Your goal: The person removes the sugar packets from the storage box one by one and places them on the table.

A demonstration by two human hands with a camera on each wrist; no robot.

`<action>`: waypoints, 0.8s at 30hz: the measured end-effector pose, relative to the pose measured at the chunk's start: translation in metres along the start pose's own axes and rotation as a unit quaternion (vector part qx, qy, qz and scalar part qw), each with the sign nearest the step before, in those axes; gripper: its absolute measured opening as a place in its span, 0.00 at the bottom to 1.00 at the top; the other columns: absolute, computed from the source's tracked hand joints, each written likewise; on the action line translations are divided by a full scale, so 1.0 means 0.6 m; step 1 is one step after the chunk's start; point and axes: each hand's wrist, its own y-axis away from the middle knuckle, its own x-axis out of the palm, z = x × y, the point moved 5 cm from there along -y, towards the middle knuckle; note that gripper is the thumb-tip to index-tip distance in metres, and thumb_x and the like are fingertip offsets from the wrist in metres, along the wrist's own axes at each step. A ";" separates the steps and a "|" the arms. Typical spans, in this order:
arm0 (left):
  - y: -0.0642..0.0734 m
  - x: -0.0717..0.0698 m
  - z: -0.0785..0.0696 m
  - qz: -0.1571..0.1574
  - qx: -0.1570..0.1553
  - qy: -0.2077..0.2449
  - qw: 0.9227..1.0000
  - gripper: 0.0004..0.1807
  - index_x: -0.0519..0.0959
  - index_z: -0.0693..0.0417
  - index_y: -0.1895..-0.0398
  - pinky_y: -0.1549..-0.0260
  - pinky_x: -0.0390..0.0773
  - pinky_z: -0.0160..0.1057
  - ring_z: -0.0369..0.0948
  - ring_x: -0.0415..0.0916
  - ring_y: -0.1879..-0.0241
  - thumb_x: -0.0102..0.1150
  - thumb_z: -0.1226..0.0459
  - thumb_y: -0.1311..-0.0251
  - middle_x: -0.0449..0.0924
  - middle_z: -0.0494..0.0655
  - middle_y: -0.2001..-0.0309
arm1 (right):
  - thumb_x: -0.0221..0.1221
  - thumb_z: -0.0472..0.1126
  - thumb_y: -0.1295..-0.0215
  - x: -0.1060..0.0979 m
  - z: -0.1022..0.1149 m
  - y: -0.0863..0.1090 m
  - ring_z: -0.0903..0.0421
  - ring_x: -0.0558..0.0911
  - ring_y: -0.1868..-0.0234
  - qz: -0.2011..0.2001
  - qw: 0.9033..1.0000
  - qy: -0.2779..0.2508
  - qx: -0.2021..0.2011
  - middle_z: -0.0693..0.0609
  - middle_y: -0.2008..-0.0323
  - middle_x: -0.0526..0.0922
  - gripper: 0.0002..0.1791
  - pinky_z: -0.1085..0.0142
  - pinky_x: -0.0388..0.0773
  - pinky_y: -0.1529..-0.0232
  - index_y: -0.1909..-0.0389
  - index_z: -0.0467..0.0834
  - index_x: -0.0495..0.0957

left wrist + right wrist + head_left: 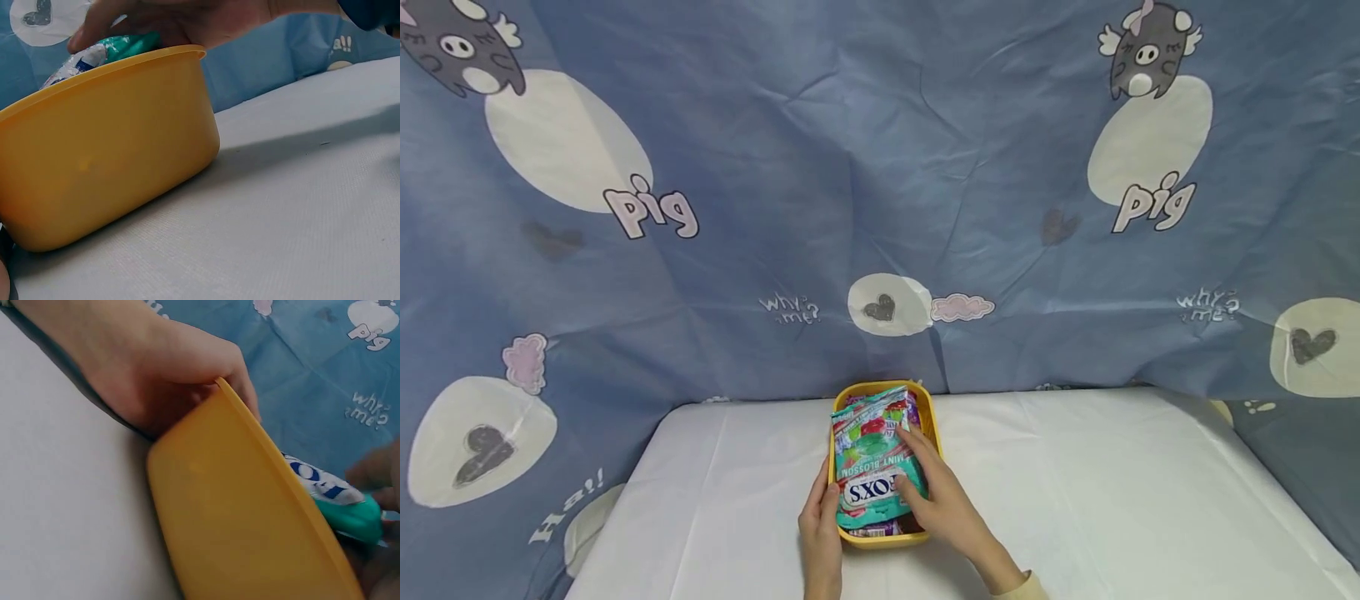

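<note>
A green-and-red bag of Fox's candy (871, 467) lies tilted on top of a yellow plastic basin (891, 542), its lettering upside down in the head view. My left hand (822, 527) grips the basin's left side, thumb at the rim, fingers along the outer wall. From the right, my right hand (946, 504) holds the bag, thumb and fingertips spread over its surface. In the left wrist view, its fingers curve down onto the bag beside the rim. Purple wrappers (880, 528) show under the bag; the rest of the contents is hidden.
The basin stands on a white-covered table (737, 500), close to its back edge. Behind it hangs a blue printed cloth (880, 208), which also borders the table on both sides.
</note>
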 end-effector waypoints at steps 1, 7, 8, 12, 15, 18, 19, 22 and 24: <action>0.000 0.001 0.000 -0.001 0.001 0.000 1.000 0.30 0.61 0.44 0.30 0.32 0.54 0.44 0.42 0.53 0.29 0.44 0.47 0.32 0.59 0.41 0.29 | 0.55 0.40 0.34 -0.001 0.000 0.001 0.48 0.58 0.28 -0.011 1.000 -0.005 0.000 0.52 0.29 0.56 0.31 0.46 0.56 0.32 0.31 0.54 0.59; 0.000 0.004 0.004 -0.003 -0.014 -0.007 1.000 0.30 0.60 0.42 0.29 0.40 0.62 0.25 0.42 0.56 0.30 0.43 0.46 0.32 0.59 0.41 0.29 | 0.53 0.35 0.33 -0.005 -0.011 0.000 0.54 0.71 0.39 -0.033 0.998 -0.062 0.003 0.54 0.41 0.67 0.23 0.62 0.73 0.42 0.39 0.51 0.65; -0.001 0.004 0.004 -0.003 -0.014 -0.008 1.000 0.30 0.60 0.41 0.29 0.44 0.63 0.21 0.41 0.58 0.31 0.43 0.45 0.32 0.59 0.41 0.29 | 0.52 0.34 0.33 -0.005 -0.012 -0.001 0.54 0.71 0.39 -0.031 0.997 -0.076 0.001 0.54 0.40 0.68 0.23 0.64 0.74 0.43 0.38 0.52 0.65; -0.002 0.003 0.006 -0.014 -0.011 -0.018 1.000 0.30 0.61 0.39 0.30 0.53 0.66 0.17 0.33 0.65 0.39 0.44 0.44 0.33 0.61 0.41 0.30 | 0.50 0.28 0.34 -0.009 -0.014 -0.003 0.50 0.71 0.39 -0.032 0.990 -0.135 0.000 0.53 0.37 0.67 0.27 0.69 0.77 0.49 0.36 0.52 0.65; -0.002 0.004 0.005 -0.016 -0.005 -0.014 1.000 0.29 0.61 0.41 0.30 0.53 0.67 0.17 0.34 0.65 0.38 0.44 0.45 0.33 0.61 0.43 0.30 | 0.48 0.26 0.35 -0.013 -0.014 -0.004 0.47 0.72 0.41 -0.038 0.985 -0.170 0.003 0.51 0.37 0.67 0.29 0.68 0.79 0.52 0.36 0.52 0.66; 0.001 0.006 0.004 -0.011 -0.004 -0.009 1.000 0.30 0.60 0.43 0.29 0.52 0.65 0.16 0.41 0.60 0.33 0.43 0.46 0.32 0.59 0.45 0.29 | 0.48 0.25 0.36 -0.017 -0.013 -0.004 0.47 0.73 0.42 -0.046 0.983 -0.178 0.010 0.52 0.37 0.68 0.29 0.67 0.79 0.54 0.37 0.53 0.67; 0.001 0.006 0.004 -0.009 -0.007 -0.007 1.000 0.30 0.60 0.43 0.29 0.52 0.64 0.15 0.43 0.58 0.32 0.43 0.46 0.32 0.58 0.45 0.29 | 0.48 0.25 0.36 -0.019 -0.013 -0.004 0.48 0.72 0.41 -0.050 0.983 -0.177 0.013 0.53 0.37 0.69 0.30 0.67 0.78 0.52 0.37 0.54 0.67; 0.002 0.006 0.003 -0.005 -0.010 -0.008 1.000 0.31 0.59 0.43 0.29 0.50 0.61 0.14 0.44 0.54 0.29 0.43 0.46 0.32 0.57 0.44 0.28 | 0.48 0.26 0.35 -0.026 -0.014 -0.004 0.52 0.69 0.38 -0.061 0.983 -0.170 0.024 0.56 0.37 0.69 0.30 0.69 0.75 0.49 0.38 0.56 0.68; 0.001 0.007 0.003 -0.003 -0.007 -0.005 1.000 0.30 0.59 0.44 0.29 0.48 0.61 0.14 0.44 0.53 0.28 0.43 0.46 0.32 0.57 0.44 0.28 | 0.47 0.26 0.35 -0.031 -0.016 -0.004 0.52 0.70 0.38 -0.063 0.981 -0.179 0.032 0.56 0.36 0.68 0.30 0.69 0.75 0.49 0.37 0.57 0.68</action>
